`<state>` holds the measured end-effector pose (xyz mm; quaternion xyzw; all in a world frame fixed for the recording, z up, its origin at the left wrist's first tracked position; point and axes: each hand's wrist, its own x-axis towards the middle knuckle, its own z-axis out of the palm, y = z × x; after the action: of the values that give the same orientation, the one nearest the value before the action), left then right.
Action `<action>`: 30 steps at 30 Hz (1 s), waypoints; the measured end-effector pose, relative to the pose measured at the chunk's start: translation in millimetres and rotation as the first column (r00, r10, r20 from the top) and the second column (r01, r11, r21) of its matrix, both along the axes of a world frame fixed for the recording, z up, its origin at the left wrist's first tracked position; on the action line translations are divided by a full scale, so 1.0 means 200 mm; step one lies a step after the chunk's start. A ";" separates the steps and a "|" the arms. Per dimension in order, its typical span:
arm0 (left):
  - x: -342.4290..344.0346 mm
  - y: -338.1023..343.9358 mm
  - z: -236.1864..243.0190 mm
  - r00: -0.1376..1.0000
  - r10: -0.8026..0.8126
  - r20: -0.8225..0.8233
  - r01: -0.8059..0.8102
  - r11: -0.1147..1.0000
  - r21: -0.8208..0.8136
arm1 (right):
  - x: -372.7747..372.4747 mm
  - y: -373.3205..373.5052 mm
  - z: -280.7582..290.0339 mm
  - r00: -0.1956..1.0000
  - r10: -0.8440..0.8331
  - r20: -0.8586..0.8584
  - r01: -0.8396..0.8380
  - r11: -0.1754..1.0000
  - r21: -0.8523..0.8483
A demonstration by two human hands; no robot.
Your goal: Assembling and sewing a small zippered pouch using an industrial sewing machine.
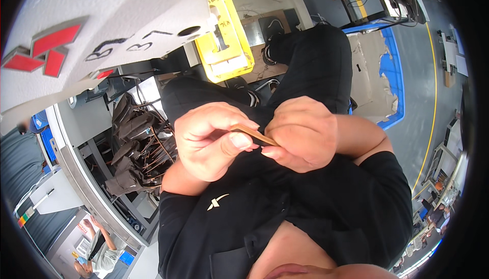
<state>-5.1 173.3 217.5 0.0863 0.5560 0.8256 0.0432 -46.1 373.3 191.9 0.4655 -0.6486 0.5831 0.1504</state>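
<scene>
Between my two hands, in front of my chest, is a thin strip (254, 134) with a tan edge and a dark face. My left hand (206, 136) pinches its left end between thumb and fingers. At the other end my right hand (305, 132) is closed on the strip with its thumb and curled fingers. The fingers cover both ends, so the strip's full length and exact kind are hidden.
A white machine head (132, 19) with a red emblem fills the upper left, beside a yellow machine plate (226, 62). Dark pieces with tan edges lie in a pile (135, 151) at my left. A blue crate (397, 85) stands at right. Another person (104, 256) works at lower left.
</scene>
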 end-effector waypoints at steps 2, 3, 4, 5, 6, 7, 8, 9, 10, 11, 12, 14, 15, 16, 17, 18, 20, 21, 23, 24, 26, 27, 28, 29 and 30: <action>0.00 0.00 0.00 1.000 -0.008 0.019 0.008 1.000 0.026 | 0.00 0.00 -0.01 1.000 0.016 0.004 -0.016 1.000 -0.004; 0.00 0.00 0.00 1.000 -0.002 0.021 0.002 1.000 0.011 | -0.01 0.00 -0.01 0.999 0.031 0.006 -0.031 0.999 -0.007; 0.00 0.00 0.00 1.000 0.005 0.023 -0.005 1.000 -0.003 | -0.01 0.00 -0.02 0.999 0.034 0.004 -0.034 0.999 -0.006; 0.00 -0.01 0.01 1.000 0.009 0.020 -0.009 1.000 -0.002 | 0.00 0.00 -0.03 0.997 0.052 0.057 -0.053 0.999 0.011; -0.02 -0.03 0.00 0.996 0.034 -0.087 -0.046 0.990 -0.136 | -0.01 0.00 -0.04 0.992 0.067 0.107 -0.070 0.997 0.031; -0.03 -0.04 0.00 0.980 0.046 -0.196 -0.098 0.960 -0.263 | -0.03 0.02 -0.03 0.993 0.069 0.100 -0.073 0.997 0.035; -0.06 -0.04 0.00 0.978 0.051 -0.203 -0.103 0.961 -0.258 | -0.05 0.04 -0.01 0.907 0.184 0.380 -0.218 0.975 0.049; -0.08 -0.04 0.01 0.931 0.003 -0.366 -0.155 0.910 -0.385 | -0.07 0.06 0.01 0.732 0.267 0.627 -0.361 0.932 0.025; -0.09 -0.04 0.02 0.858 -0.065 -0.509 -0.228 0.840 -0.493 | -0.07 0.06 0.00 0.735 0.269 0.622 -0.370 0.928 0.037; -0.09 -0.04 0.03 0.856 -0.088 -0.509 -0.230 0.818 -0.528 | -0.07 0.06 -0.02 0.668 0.288 0.686 -0.378 0.926 -0.020; -0.08 -0.03 0.02 0.853 -0.074 -0.517 -0.243 0.819 -0.519 | -0.08 0.06 -0.03 0.594 0.308 0.743 -0.380 0.922 -0.078; -0.04 -0.01 -0.02 0.869 0.067 -0.490 -0.342 0.797 -0.497 | -0.09 0.09 -0.02 0.565 0.305 0.767 -0.418 0.907 -0.053; -0.06 -0.05 -0.01 0.830 -0.077 -0.553 -0.312 0.758 -0.574 | -0.07 0.08 -0.04 0.493 0.284 0.823 -0.348 0.931 -0.113; -0.09 -0.03 -0.04 0.739 -0.105 -0.665 -0.342 0.793 -0.505 | -0.06 0.07 -0.03 0.415 0.267 0.870 -0.269 0.949 -0.163; -0.09 -0.03 -0.07 0.660 -0.134 -0.739 -0.413 0.757 -0.506 | -0.07 0.06 -0.02 0.398 0.272 0.876 -0.235 0.954 -0.189; -0.09 -0.03 -0.09 0.574 -0.165 -0.802 -0.488 0.717 -0.497 | -0.10 0.06 0.00 0.393 0.186 0.901 -0.233 0.968 -0.098; -0.08 -0.03 -0.09 0.520 -0.216 -0.826 -0.550 0.656 -0.517 | -0.13 0.06 0.01 0.401 0.140 0.905 -0.179 0.981 -0.073; -0.08 -0.04 -0.09 0.471 -0.286 -0.834 -0.602 0.587 -0.541 | -0.15 0.06 0.02 0.391 0.129 0.911 -0.166 0.984 -0.068; -0.11 -0.03 -0.12 0.464 -0.225 -0.857 -0.633 0.592 -0.498 | -0.23 0.05 0.04 0.447 0.093 0.890 -0.127 0.991 -0.039; -0.13 -0.04 -0.13 0.465 -0.170 -0.869 -0.658 0.591 -0.467 | -0.27 0.03 0.07 0.493 0.029 0.869 -0.058 0.998 -0.001; -0.15 -0.10 -0.14 0.499 -0.177 -0.848 -0.693 0.505 -0.514 | -0.39 0.01 0.11 0.598 -0.193 0.778 -0.046 0.961 0.273; -0.16 -0.12 -0.14 0.514 -0.185 -0.838 -0.721 0.437 -0.538 | -0.47 -0.02 0.11 0.676 -0.216 0.705 -0.075 0.931 0.357; -0.19 -0.13 -0.14 0.526 -0.194 -0.828 -0.741 0.375 -0.558 | -0.52 -0.06 0.07 0.736 -0.192 0.650 -0.025 0.951 0.309; -0.21 -0.15 -0.17 0.548 -0.198 -0.813 -0.744 0.329 -0.582 | -0.59 -0.09 0.04 0.834 -0.194 0.517 0.012 0.943 0.334; -0.23 -0.16 -0.19 0.548 -0.200 -0.812 -0.764 0.274 -0.584 | -0.63 -0.13 0.03 0.910 -0.187 0.370 0.050 0.935 0.351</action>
<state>-51.7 140.5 178.9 0.2697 0.8779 0.2150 -0.3321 -172.8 348.0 197.0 0.3149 -0.7821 0.5369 -0.0299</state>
